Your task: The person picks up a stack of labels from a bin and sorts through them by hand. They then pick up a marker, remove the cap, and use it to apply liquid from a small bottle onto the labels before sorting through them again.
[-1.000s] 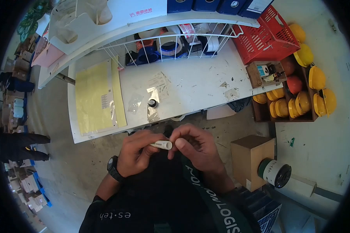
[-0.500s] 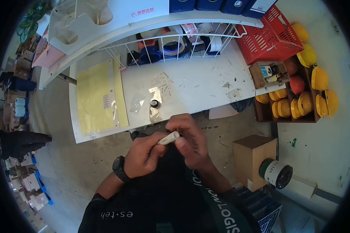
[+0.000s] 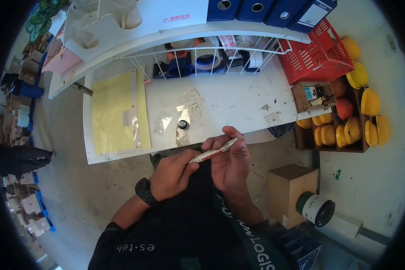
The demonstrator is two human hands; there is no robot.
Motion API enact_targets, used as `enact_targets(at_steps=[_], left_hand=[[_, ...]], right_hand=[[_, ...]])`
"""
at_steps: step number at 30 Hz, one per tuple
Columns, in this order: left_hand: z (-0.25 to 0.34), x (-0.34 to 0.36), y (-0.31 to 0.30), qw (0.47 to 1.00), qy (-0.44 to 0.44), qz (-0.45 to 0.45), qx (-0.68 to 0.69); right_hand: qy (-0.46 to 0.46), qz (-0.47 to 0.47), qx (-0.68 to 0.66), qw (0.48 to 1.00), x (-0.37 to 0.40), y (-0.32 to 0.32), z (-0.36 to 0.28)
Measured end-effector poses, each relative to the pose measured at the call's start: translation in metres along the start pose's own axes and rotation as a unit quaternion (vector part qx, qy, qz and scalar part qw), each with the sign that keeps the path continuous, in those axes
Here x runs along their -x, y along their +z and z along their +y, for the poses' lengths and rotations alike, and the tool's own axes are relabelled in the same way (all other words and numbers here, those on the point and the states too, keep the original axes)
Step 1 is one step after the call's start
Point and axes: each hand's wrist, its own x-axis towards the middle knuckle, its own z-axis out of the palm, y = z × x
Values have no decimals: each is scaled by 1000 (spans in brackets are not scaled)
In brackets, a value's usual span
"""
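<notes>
A slim white marker-like stick (image 3: 213,152) with red lettering slants up to the right between my hands, over the floor in front of the white table (image 3: 243,108). My left hand (image 3: 174,173) has its fingers and thumb closed on the stick's lower left end. At the upper right end, my right hand (image 3: 231,162) has its palm turned up, with fingers and thumb around the stick. A small black round cap-like item (image 3: 182,124) stands on the table beyond my hands, beside clear plastic pieces (image 3: 163,124).
Yellow envelopes (image 3: 114,117) lie at the table's left. A wire basket (image 3: 202,60) of tape rolls hangs under the shelf (image 3: 180,35). A red crate (image 3: 317,56), small wooden box (image 3: 312,96) and yellow helmets (image 3: 352,130) are at right. A cardboard box (image 3: 292,193) stands below.
The stick has turned so its length and red print show. My right hand has opened out somewhat and rotated palm up. The whole view has shifted slightly.
</notes>
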Motion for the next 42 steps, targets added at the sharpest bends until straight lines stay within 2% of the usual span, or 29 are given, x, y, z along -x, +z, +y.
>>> enact_targets(at_steps=[4,6,12,14,22,25,27,28,29,30,31,32,33,34,36,37,39,42], left_hand=[[6,-3,0,1000,14,4,12],[6,-4,0,1000,9,3,23],[-1,-1,6,997,36,-13,71],[-7,1,8,994,63,-17,89],[-5,2,6,988,68,-29,136],[-8,3,4,989,57,-36,134],[-7,2,2,990,42,-43,127],[-2,0,0,991,43,-16,126],[0,-2,-3,991,44,12,125],[-2,-4,-5,991,43,15,123],[-7,-7,-8,991,93,54,73],[-11,-6,-9,985,143,92,21],[-13,-4,-8,986,139,96,16],[-14,-3,-3,987,122,106,19],[-14,-1,-3,987,104,121,21],[-14,0,-4,989,107,100,23],[-12,0,-6,991,110,78,26],[-13,-2,-8,988,116,105,-11]], right_hand=[[-9,-6,-10,1000,0,15,-1],[-22,-58,-3,998,1,13,0],[-75,-131,42,988,-2,17,0],[-77,-129,56,987,1,19,0],[-89,-129,152,976,0,23,-1],[-94,-157,168,969,2,20,-1],[-80,-120,160,977,5,23,-5],[-80,-121,159,976,2,23,-12],[-155,-163,335,915,-4,22,-24],[-223,-200,495,816,-7,22,-32],[-223,-203,491,818,-4,24,-35],[-181,-177,541,802,2,27,-36],[-138,-152,588,783,8,28,-36],[-137,-155,584,785,13,27,-35],[68,-85,466,878,22,25,-34],[69,-88,466,878,26,24,-34],[137,-19,297,945,32,21,-33],[174,-39,358,916,31,20,-35]])
